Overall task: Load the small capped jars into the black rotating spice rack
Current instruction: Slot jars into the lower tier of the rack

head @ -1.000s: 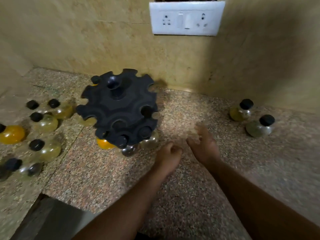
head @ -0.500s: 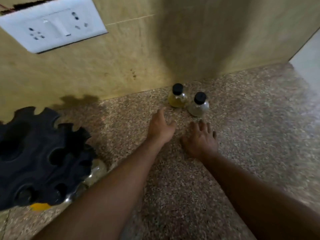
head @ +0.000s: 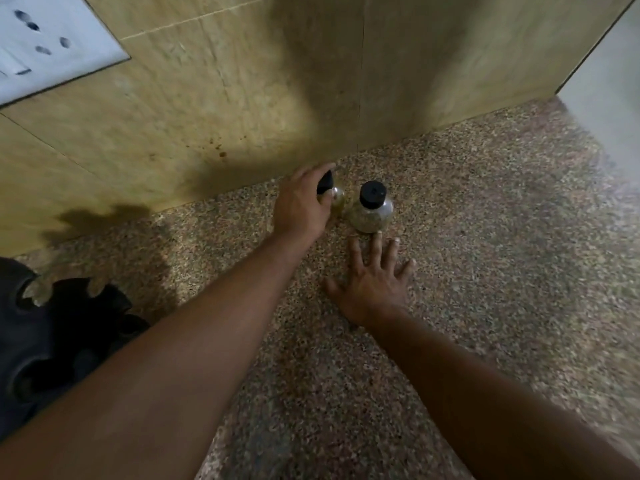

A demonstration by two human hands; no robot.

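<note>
Two small round glass jars with black caps stand on the speckled counter by the wall. My left hand [head: 300, 205] is wrapped around the left jar [head: 336, 199], hiding most of it; only part of its cap and glass shows. The right jar [head: 371, 210], filled with greyish spice, stands free just beside it. My right hand [head: 373, 282] lies flat on the counter with its fingers spread, fingertips just short of that jar. The black rotating spice rack [head: 52, 337] sits at the left edge, partly hidden behind my left forearm.
A tan tiled wall [head: 242, 98] rises right behind the jars and ends in a corner at the upper right. A white socket plate [head: 45, 46] is on the wall at top left. Granite counter [head: 502, 271] stretches to the right of the jars.
The view has swung right, away from the rack. My left hand has reached forward and closed around the left jar. My right hand has slid a little closer to the right jar.
</note>
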